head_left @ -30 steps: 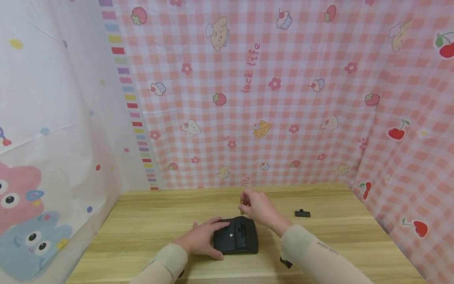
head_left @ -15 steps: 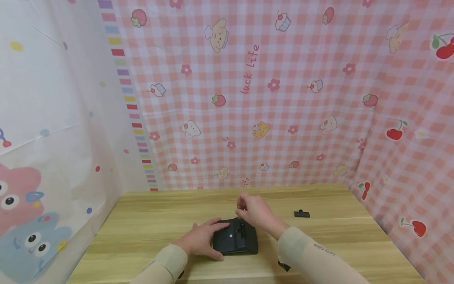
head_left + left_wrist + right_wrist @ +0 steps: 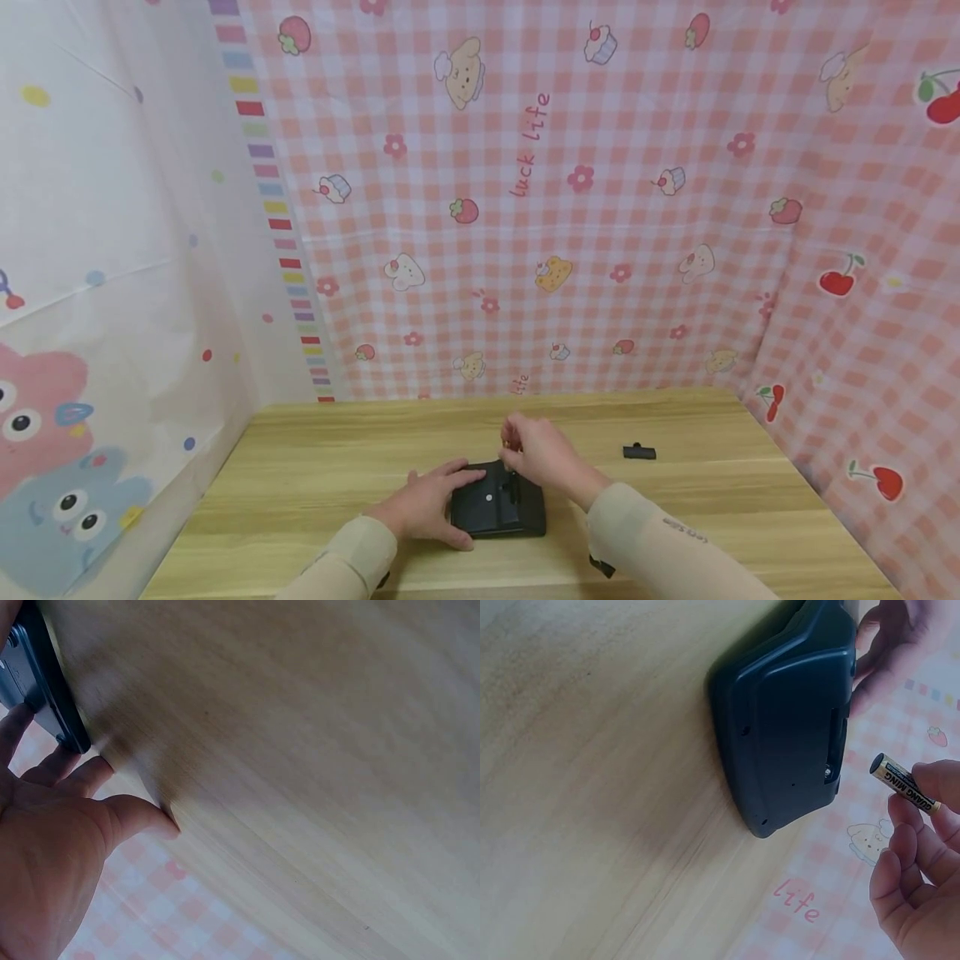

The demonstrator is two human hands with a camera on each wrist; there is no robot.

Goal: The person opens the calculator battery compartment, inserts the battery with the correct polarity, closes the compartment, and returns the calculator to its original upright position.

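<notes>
A black device [image 3: 480, 504] that looks like a desk calculator lies face down on the table, with an open battery slot [image 3: 834, 746] in its back. My left hand [image 3: 427, 504] rests across its left end, fingers spread over the back and thumb along the near edge. In the left wrist view the device's edge [image 3: 64, 690] shows beyond the fingers. Between thumb and fingertips, my right hand [image 3: 543, 454] pinches a small gold and black battery [image 3: 904, 782]. The right wrist view shows one end of the battery pointing toward the slot, apart from the device.
A small black strip with a tab [image 3: 639, 452] lies on the wooden table [image 3: 712, 508], right of my right hand. A pink checked curtain [image 3: 570, 225] hangs behind the table's far edge, and a white printed curtain [image 3: 150, 275] hangs at the left.
My right hand has come down and slightly left with the battery, nearer the device's far edge and slot. My left hand and the device have stayed put.
</notes>
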